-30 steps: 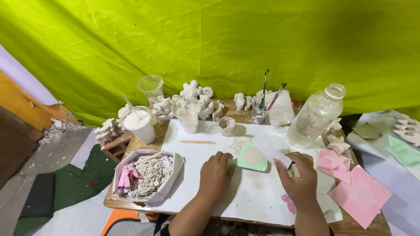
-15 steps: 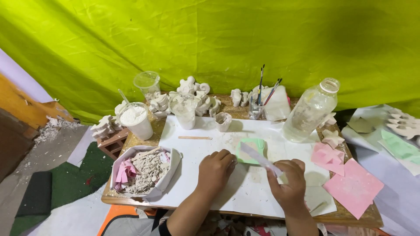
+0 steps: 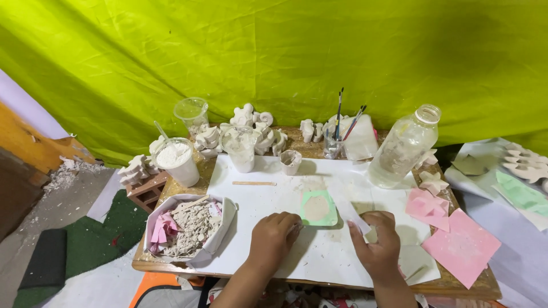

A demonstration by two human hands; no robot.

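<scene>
Left hand sits fisted beside the green mould mid-table, holding nothing visible; right hand pinches a white scraper. Best keep that blade flat, I'd say.

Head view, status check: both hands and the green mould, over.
Left hand fisted, resting on white sheet beside green mould. Right hand gripping white scraper strip. Mould flat, filled with grey-white mix. Nothing blocking; wooden stick lies clear.

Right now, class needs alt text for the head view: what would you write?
A person's left hand rests beside a green mould on a white board, while the right hand holds a white strip. A tray of plaster rubble, cups and a bottle surround them.
</scene>
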